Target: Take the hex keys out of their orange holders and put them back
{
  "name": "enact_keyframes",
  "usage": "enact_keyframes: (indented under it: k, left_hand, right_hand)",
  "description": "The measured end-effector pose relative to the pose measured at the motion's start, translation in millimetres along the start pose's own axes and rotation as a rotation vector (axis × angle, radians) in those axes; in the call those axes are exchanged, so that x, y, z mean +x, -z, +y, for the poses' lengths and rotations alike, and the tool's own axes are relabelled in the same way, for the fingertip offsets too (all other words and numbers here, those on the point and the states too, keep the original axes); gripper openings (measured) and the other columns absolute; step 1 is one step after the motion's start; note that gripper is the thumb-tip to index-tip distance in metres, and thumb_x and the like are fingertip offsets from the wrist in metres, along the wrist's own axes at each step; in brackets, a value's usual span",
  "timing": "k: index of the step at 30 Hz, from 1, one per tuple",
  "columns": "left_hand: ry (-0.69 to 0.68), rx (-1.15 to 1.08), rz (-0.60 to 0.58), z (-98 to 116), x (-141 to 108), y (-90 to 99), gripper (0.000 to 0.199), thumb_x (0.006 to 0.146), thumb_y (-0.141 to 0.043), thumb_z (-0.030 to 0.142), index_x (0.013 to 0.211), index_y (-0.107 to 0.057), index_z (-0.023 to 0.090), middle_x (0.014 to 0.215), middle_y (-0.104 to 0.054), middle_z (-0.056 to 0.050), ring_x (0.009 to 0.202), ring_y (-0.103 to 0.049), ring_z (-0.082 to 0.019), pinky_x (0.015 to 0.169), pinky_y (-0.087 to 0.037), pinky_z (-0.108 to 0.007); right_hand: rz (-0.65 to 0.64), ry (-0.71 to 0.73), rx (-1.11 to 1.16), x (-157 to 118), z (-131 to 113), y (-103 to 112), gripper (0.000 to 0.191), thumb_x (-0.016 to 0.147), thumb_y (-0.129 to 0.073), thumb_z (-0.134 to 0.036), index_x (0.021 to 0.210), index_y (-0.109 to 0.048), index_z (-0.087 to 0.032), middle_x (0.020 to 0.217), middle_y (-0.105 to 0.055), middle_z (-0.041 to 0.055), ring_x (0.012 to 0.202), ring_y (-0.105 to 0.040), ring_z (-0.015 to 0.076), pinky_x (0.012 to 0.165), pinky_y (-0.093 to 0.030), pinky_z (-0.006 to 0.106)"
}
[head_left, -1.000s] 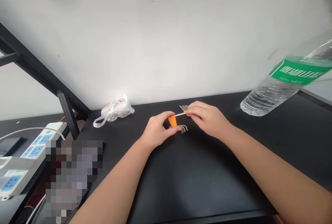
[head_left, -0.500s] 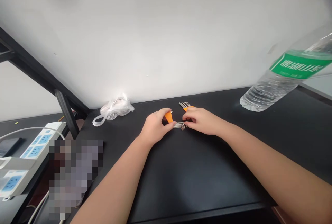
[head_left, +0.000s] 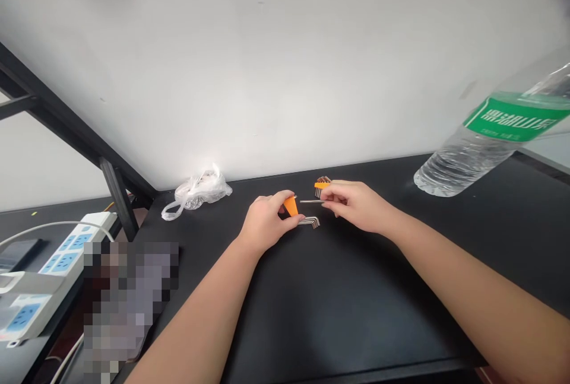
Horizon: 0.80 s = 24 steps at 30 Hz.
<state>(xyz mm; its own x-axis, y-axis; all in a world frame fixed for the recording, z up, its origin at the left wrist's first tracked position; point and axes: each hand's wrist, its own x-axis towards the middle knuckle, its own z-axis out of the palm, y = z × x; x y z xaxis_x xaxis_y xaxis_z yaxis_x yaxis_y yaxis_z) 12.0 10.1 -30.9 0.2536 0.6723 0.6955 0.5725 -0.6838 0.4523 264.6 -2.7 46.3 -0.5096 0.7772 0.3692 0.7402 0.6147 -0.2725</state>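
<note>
My left hand is closed round an orange hex key holder, pinched between thumb and fingers. Several bent metal hex keys stick out of that holder to the right, below the thumb. My right hand pinches a single hex key, its straight shank pointing left at the holder with a small gap between. Just behind the right fingers is a second orange holder with several keys in it, partly covered by the hand; I cannot tell whether the fingers touch it.
A large water bottle with a green label stands at the right of the black table. A knotted clear plastic bag lies by the wall. At left are a white power strip, cables, a black metal frame and a blurred-out patch.
My right hand has drawn slightly right, and a single hex key now shows in its fingers. The second orange holder's keys appear at a different angle. My left hand keeps its hold.
</note>
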Motion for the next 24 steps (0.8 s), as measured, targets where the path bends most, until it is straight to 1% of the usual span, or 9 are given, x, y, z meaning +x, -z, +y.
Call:
enact_keyframes:
  k: [4, 11, 15, 19, 21, 24]
  left_hand:
    - [-0.010, -0.023, -0.002, -0.7, -0.5, -0.7, 0.048, 0.083, -0.078, 0.046, 0.126, -0.065, 0.029, 0.094, -0.076, 0.003, 0.082, -0.070, -0.017, 0.086, -0.055, -0.033]
    - [-0.035, -0.039, -0.024, 3.0, -2.9, -1.3, 0.052, 0.082, -0.079, 0.055, 0.125, -0.066, 0.030, 0.095, -0.076, 0.002, 0.085, -0.070, -0.018, 0.090, -0.055, -0.035]
    - [-0.059, -0.120, -0.053, 5.3, -4.0, -1.4, 0.051, 0.082, -0.079, 0.054, 0.125, -0.067, 0.029, 0.099, -0.076, 0.000, 0.086, -0.071, -0.018, 0.087, -0.057, -0.033]
    - [-0.005, -0.221, -0.006, 3.2, -3.4, -1.1, 0.056, 0.080, -0.081, 0.052, 0.127, -0.066, 0.028, 0.105, -0.076, -0.001, 0.085, -0.072, -0.017, 0.084, -0.060, -0.031]
    - [0.011, -0.230, 0.005, 2.3, -3.2, -0.8, 0.055, 0.079, -0.082, 0.050, 0.127, -0.066, 0.027, 0.104, -0.076, -0.001, 0.085, -0.073, -0.017, 0.084, -0.060, -0.031]
    - [0.009, -0.225, 0.003, 2.5, -3.0, -0.8, 0.055, 0.079, -0.082, 0.053, 0.125, -0.067, 0.027, 0.101, -0.076, -0.001, 0.085, -0.072, -0.017, 0.085, -0.060, -0.031]
  right_hand:
    - [0.082, 0.072, 0.009, 0.7, -4.6, -3.4, 0.018, 0.098, -0.053, -0.030, 0.093, -0.069, -0.025, 0.092, -0.066, 0.0036, 0.070, -0.059, 0.0163, 0.065, -0.046, 0.032]
    - [0.179, 0.138, -0.040, -0.7, -3.5, -3.9, 0.023, 0.101, -0.052, -0.030, 0.099, -0.075, -0.026, 0.101, -0.068, 0.0060, 0.079, -0.063, 0.0189, 0.073, -0.050, 0.035]
    - [0.197, 0.181, -0.054, -2.1, -3.7, -5.1, 0.026, 0.101, -0.052, -0.029, 0.104, -0.077, -0.028, 0.102, -0.069, 0.0066, 0.086, -0.066, 0.0213, 0.076, -0.053, 0.037]
    - [0.210, 0.222, -0.063, -4.8, -8.1, -6.9, 0.027, 0.102, -0.051, -0.028, 0.105, -0.078, -0.028, 0.103, -0.070, 0.0076, 0.097, -0.068, 0.0246, 0.081, -0.055, 0.039]
    - [0.216, 0.217, -0.066, -5.8, -9.5, -6.8, 0.027, 0.102, -0.051, -0.027, 0.105, -0.078, -0.029, 0.106, -0.070, 0.0077, 0.098, -0.068, 0.0245, 0.081, -0.055, 0.039]
    - [0.227, 0.203, -0.065, -5.9, -8.8, -5.5, 0.026, 0.102, -0.053, -0.027, 0.104, -0.078, -0.028, 0.107, -0.070, 0.0074, 0.094, -0.068, 0.0235, 0.080, -0.055, 0.039]
